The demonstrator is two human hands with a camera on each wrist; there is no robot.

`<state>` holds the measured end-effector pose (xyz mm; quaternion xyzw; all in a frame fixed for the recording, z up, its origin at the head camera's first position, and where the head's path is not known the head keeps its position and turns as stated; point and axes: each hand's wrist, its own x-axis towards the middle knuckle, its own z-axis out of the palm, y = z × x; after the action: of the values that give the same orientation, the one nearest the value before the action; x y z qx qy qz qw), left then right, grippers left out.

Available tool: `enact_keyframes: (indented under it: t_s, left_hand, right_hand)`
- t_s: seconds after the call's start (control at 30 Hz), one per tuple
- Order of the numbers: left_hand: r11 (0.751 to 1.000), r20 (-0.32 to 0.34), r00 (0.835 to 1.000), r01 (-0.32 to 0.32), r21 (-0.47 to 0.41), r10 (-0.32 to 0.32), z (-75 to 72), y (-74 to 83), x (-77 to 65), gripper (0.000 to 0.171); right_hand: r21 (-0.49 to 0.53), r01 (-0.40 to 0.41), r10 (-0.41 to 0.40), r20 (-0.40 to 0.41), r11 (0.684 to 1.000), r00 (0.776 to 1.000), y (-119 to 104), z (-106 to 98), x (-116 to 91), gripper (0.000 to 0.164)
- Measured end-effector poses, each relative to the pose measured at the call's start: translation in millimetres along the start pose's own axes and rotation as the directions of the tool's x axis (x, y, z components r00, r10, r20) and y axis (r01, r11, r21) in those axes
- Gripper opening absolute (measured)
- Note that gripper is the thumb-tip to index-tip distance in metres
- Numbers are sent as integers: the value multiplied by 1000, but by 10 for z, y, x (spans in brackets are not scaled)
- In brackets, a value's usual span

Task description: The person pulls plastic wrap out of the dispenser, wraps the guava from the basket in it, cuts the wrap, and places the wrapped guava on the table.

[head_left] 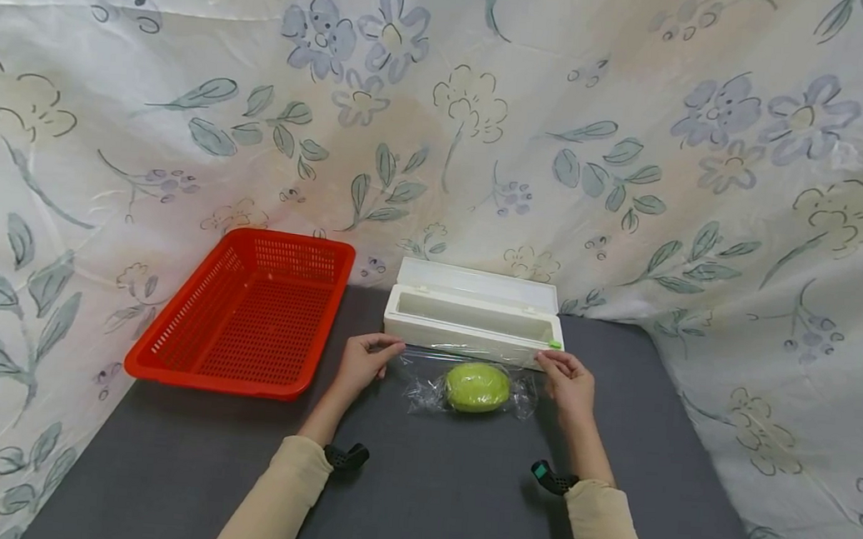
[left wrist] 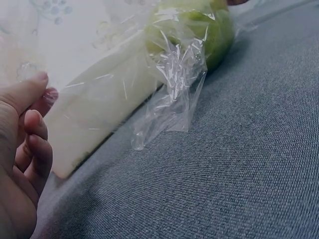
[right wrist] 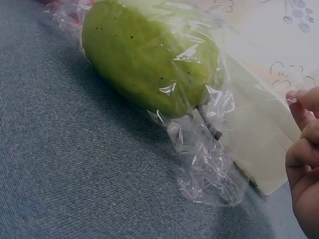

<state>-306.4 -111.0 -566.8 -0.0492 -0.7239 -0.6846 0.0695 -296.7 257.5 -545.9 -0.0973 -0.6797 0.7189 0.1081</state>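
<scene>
Green fruit [head_left: 477, 388]: in clear film [left wrist: 179, 94], on grey table [head_left: 446, 488], before white box [head_left: 464, 334]. My left hand [head_left: 362, 360], right hand [head_left: 572, 389]: each pinching film edge; best drawn level, evenly taut.

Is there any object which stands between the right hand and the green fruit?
Only clear plastic film: it wraps the green fruit, and the right hand pinches its edge. Nothing else visible stands between them.
</scene>
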Motion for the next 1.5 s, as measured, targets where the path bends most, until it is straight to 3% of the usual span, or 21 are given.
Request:
enact_keyframes:
  t_s: [0.13, 0.23, 0.9, 1.07, 1.23, 1.5]
  left_hand:
    - [1000, 0, 1000, 12, 16, -12, -13, 2, -9, 16]
    - [1000, 10, 1000, 17, 20, -17, -18, 9, -15, 14]
    - [999, 76, 997, 13, 31, -15, -23, 153, -138, 17]
    - [999, 89, 996, 3, 41, -6, -43, 192, -193, 17]
    - [999, 101, 995, -2, 52, -4, -63, 208, -244, 17]
    - [999, 115, 993, 1, 53, -7, -99, 178, -298, 16]
  right_hand:
    - [52, -25, 23, 38, 998, 999, -8, -41, 0, 36]
    - [12, -26, 25, 51, 1000, 998, -13, -83, -6, 38]
    - [-185, 8, 6, 74, 983, 997, -27, -249, -144, 9]
    - [-225, 16, 9, 113, 974, 994, -59, -319, -163, 14]
    - [-264, 81, -35, 172, 961, 984, -76, -374, -206, 22]
    - [-249, 135, -103, 138, 959, 985, -37, -447, -262, 26]
